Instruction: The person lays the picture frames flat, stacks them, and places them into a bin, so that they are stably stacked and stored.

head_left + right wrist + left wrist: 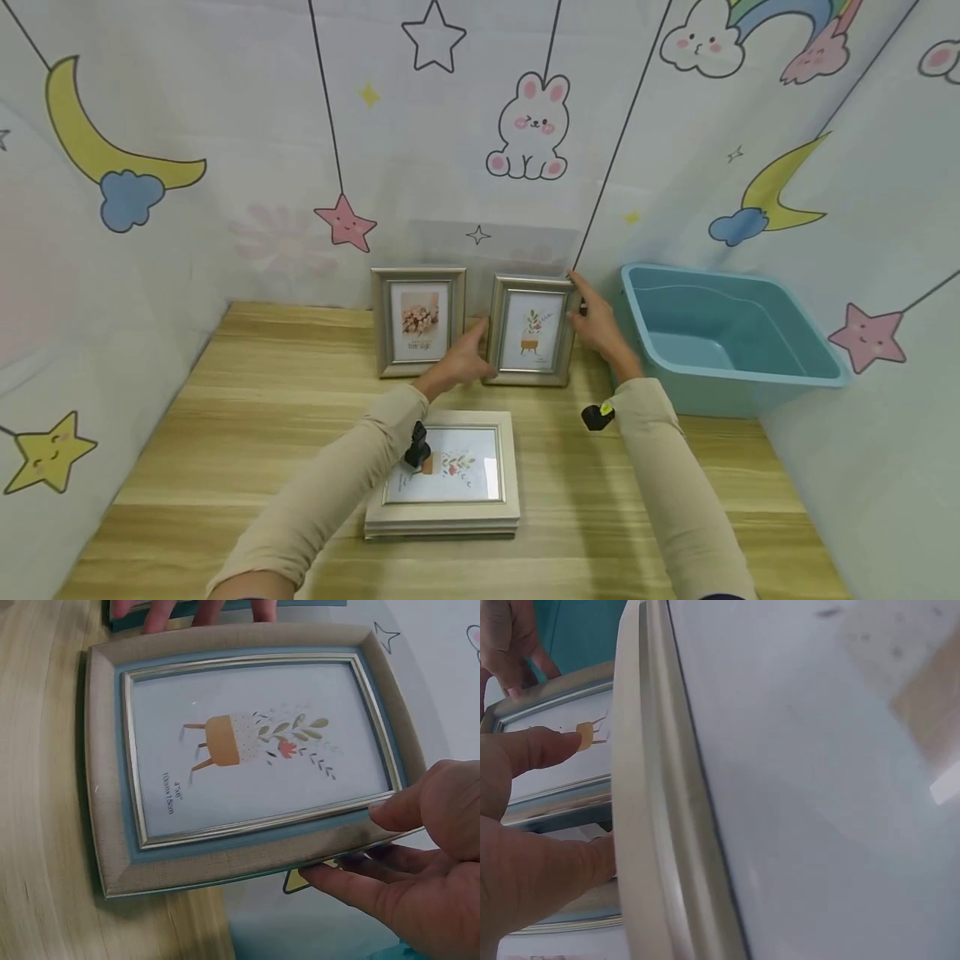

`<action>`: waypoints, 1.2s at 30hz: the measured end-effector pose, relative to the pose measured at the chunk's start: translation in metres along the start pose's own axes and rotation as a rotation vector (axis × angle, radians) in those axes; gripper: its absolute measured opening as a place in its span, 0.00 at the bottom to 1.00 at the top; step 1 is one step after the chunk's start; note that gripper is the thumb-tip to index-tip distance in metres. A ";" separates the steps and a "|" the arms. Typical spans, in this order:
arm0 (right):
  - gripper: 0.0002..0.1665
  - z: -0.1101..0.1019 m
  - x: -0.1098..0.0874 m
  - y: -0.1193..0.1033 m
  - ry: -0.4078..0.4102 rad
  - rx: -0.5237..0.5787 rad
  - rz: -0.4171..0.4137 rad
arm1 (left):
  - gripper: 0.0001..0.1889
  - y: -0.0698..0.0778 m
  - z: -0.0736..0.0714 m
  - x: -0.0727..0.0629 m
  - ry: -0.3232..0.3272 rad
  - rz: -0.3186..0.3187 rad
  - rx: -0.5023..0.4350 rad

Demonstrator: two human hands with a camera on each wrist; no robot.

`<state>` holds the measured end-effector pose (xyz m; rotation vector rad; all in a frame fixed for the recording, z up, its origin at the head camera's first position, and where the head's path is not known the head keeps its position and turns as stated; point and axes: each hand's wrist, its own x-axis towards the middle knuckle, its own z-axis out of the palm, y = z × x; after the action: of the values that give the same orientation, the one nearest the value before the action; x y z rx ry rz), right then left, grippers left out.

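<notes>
In the head view, a picture frame [532, 333] with a potted-plant print stands upright near the back wall. My right hand [598, 325] pinches its upper right part; the right wrist view shows the thumb [397, 811] on the front and fingers behind. At the lower left edge, my left hand [459, 362] holds the same frame, its fingertips partly hidden behind the edge. Just left stands a second frame [419, 321] with a flower print. Nearer me lies a stack of cream frames [442, 512], its top one partly covered by my left wrist camera.
A blue plastic tub [738, 387] stands at the back right, close beside my right hand. The wooden table [285, 400] meets a white cloth backdrop [262, 150] printed with stars and a rabbit at the back and sides.
</notes>
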<state>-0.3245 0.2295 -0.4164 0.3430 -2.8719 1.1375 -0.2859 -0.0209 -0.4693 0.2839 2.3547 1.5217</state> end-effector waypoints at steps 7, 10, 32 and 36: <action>0.42 0.004 0.002 0.004 0.090 -0.023 0.004 | 0.63 0.000 0.003 0.001 -0.074 -0.091 -0.133; 0.41 0.004 0.003 0.001 0.133 -0.043 0.009 | 0.63 0.002 0.003 0.000 -0.113 -0.109 -0.151; 0.31 -0.029 -0.037 -0.059 0.265 0.038 0.012 | 0.58 0.025 -0.014 -0.033 -0.062 0.064 -0.164; 0.31 -0.029 -0.047 -0.067 0.260 0.110 0.012 | 0.56 0.026 -0.013 -0.044 0.032 0.113 -0.178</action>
<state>-0.2654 0.2108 -0.3548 0.1662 -2.5984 1.2430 -0.2502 -0.0355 -0.4333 0.3566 2.2422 1.7874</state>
